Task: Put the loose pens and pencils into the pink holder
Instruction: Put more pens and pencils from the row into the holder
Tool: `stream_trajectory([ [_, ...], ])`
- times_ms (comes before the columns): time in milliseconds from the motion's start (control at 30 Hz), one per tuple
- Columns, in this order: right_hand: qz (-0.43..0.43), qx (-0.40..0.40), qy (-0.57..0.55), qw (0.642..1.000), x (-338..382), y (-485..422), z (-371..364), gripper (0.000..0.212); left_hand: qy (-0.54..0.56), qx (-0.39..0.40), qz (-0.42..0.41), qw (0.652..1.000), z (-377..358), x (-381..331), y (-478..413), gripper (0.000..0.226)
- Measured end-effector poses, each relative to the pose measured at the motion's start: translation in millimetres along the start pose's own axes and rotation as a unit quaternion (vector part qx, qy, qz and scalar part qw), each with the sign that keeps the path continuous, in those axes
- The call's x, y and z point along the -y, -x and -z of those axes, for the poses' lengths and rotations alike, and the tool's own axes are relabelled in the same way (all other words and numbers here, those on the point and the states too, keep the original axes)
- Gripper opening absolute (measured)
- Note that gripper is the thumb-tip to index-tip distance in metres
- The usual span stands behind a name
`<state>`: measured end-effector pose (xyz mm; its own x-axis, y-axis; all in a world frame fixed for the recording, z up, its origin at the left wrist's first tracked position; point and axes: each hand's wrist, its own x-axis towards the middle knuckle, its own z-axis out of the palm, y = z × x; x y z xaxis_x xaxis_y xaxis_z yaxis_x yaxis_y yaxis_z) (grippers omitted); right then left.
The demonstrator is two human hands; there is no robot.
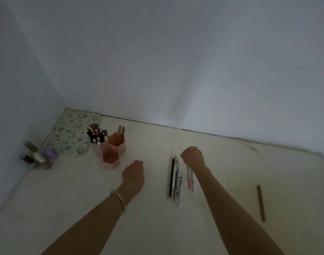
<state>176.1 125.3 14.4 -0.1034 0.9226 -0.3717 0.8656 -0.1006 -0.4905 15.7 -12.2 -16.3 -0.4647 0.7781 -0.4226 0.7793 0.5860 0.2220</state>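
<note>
Loose pens [175, 179] between both hands.

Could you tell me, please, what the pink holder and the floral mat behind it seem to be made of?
The pink holder looks like moulded plastic with a matte finish: thin, flat hexagonal walls in even colour, no visible grain. The floral mat looks like printed fabric, or possibly soft vinyl: it lies flat with rounded corners and a repeating green pattern. The dim, blurry view leaves the weave unclear.

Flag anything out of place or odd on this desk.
A brown pencil lies alone at the right, apart from the row of pens. A pale stick lies askew by the wall. Nothing looks spilled or damaged.
</note>
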Motion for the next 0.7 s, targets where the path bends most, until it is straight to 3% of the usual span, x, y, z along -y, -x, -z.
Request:
stream_trajectory([
  [133, -0.005, 0.002, 0.02, 1.0, -9.3, 0.5, -17.3, 0.04, 0.076, -0.042, -0.05, 0.995, 16.2, -2.8, -0.5, 0.024],
  [300, 0.013, 0.004, 0.008, 1.0, -1.4, -1.0, -39.0, 0.037, 0.21, -0.09, -0.12, 0.966, 40.5, -3.8, 6.4, 0.07],
  [433, 0.038, -0.003, 0.025, 0.999, 4.1, 1.9, -45.6, 0.029, 0.242, -0.121, -0.14, 0.952, 56.1, -1.8, 10.2, 0.063],
  [533, 0.026, -0.02, -0.068, 0.997, 16.1, 0.9, -37.4, 0.038, 0.275, -0.192, -0.143, 0.931, 73.0, 4.0, 8.0, 0.062],
  [600, 0.024, -0.038, -0.159, 0.986, 27.2, -2.3, -24.7, 0.026, 0.298, -0.262, -0.136, 0.908, 92.2, 11.9, 1.5, 0.058],
  [700, 0.038, -0.066, -0.265, 0.961, 47.3, -2.9, -2.9, 0.014, 0.328, -0.308, -0.118, 0.885, 123.7, 26.9, -13.4, 0.048],
])
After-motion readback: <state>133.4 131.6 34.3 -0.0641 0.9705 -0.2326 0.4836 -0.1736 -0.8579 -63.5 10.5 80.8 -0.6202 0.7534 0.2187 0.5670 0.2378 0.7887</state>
